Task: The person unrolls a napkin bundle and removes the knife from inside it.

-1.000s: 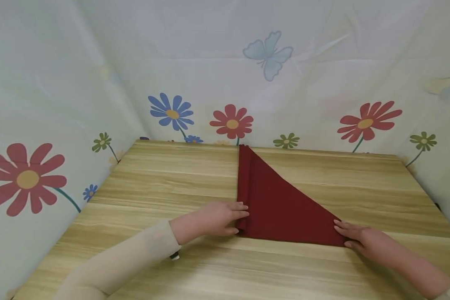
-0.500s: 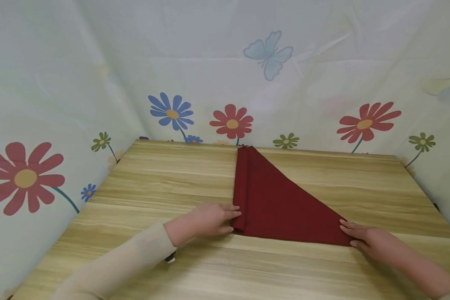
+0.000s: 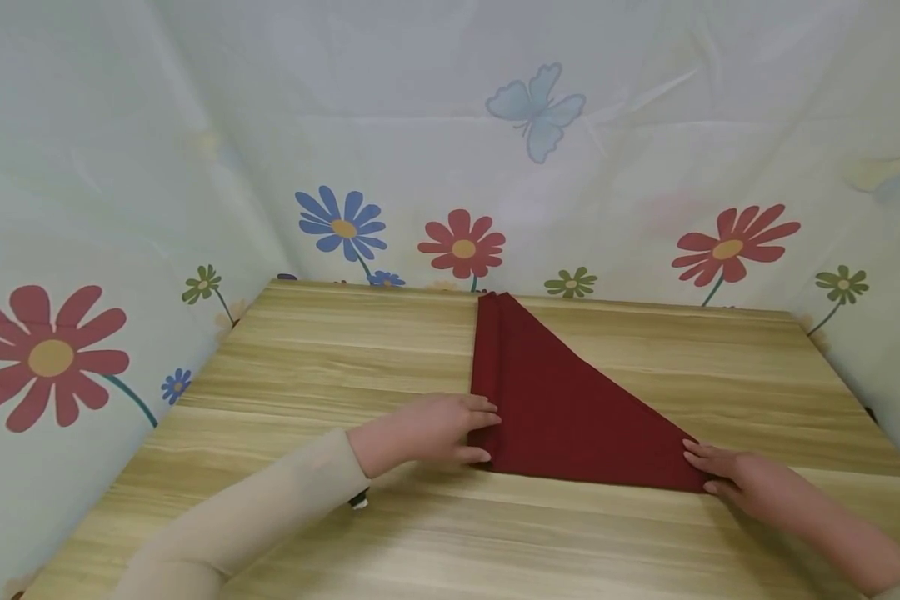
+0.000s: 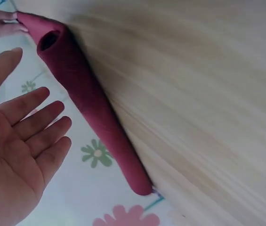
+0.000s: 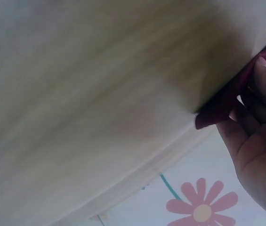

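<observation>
Dark red cloth napkin (image 3: 562, 408), folded into triangle, flat at desk (image 3: 330, 350) centre. L hand (image 3: 427, 429) at rolled left edge, fingers straight, touching cloth. R hand (image 3: 727, 475) fingertips pressing near-right corner, fingers straight. Floral backdrop (image 3: 465, 246) behind.

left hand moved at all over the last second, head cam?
Yes. The left hand slid left along the table grain, then came back right, ending near its starting spot with its fingertips on the rolled edge of the red cloth.
</observation>
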The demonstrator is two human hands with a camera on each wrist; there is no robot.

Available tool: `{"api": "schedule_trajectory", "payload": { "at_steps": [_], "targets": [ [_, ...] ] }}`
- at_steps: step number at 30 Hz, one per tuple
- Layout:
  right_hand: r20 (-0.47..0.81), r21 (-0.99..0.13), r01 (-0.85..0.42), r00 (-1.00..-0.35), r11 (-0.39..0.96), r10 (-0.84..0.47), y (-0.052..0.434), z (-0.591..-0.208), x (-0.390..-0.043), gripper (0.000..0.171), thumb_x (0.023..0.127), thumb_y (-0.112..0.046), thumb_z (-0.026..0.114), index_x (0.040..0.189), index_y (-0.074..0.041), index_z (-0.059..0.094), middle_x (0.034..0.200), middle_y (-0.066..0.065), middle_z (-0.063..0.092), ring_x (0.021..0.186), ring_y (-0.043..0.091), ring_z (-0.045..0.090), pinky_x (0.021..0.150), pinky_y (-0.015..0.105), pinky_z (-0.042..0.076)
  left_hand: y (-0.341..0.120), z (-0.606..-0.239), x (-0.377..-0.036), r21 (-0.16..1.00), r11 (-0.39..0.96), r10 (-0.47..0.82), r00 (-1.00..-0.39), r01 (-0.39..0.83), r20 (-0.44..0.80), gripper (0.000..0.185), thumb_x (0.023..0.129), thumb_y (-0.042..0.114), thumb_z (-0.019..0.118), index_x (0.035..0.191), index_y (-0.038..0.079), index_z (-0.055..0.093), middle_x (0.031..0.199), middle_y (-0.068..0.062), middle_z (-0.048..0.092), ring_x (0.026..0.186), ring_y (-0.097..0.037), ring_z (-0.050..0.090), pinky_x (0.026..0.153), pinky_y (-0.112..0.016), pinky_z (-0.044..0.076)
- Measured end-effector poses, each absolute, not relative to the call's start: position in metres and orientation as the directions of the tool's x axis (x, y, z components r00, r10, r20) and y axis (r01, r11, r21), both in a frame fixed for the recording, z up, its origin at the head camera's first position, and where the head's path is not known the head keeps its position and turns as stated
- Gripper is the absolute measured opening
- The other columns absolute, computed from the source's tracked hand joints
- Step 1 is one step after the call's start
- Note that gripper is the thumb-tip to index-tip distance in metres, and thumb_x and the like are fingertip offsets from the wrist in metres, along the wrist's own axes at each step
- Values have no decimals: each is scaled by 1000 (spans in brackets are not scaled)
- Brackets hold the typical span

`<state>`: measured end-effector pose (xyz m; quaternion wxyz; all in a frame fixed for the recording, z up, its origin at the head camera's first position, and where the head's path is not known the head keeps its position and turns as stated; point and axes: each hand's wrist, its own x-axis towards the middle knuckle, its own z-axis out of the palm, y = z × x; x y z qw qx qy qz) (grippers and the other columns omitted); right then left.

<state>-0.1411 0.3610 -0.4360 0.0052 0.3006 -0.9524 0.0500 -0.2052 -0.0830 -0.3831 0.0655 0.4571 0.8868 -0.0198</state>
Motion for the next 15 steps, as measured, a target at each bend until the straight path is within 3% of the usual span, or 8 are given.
{"api": "schedule_trajectory", "payload": {
  "at_steps": [5, 15],
  "targets": [
    [-94, -130, -530, -835, 838, -543, 351, -424, -147, 40, 86, -11, 76, 123, 4, 72, 132, 26, 67, 109, 40, 72, 84, 40, 61, -64, -382, -207, -14, 545, 819, -536, 838, -208, 60, 99, 49, 63, 147, 14, 56, 154, -3, 56, 147, -18, 49, 120, -31, 43],
    [-114, -138, -509, -844, 850, -524, 350, -422, -145, 40, 85, -10, 77, 122, 6, 72, 132, 27, 67, 108, 43, 71, 84, 44, 60, -59, -395, -214, -24, 549, 807, -537, 836, -248, 58, 99, 44, 65, 147, 12, 57, 155, -5, 55, 149, -20, 47, 122, -31, 40]
  ]
}}
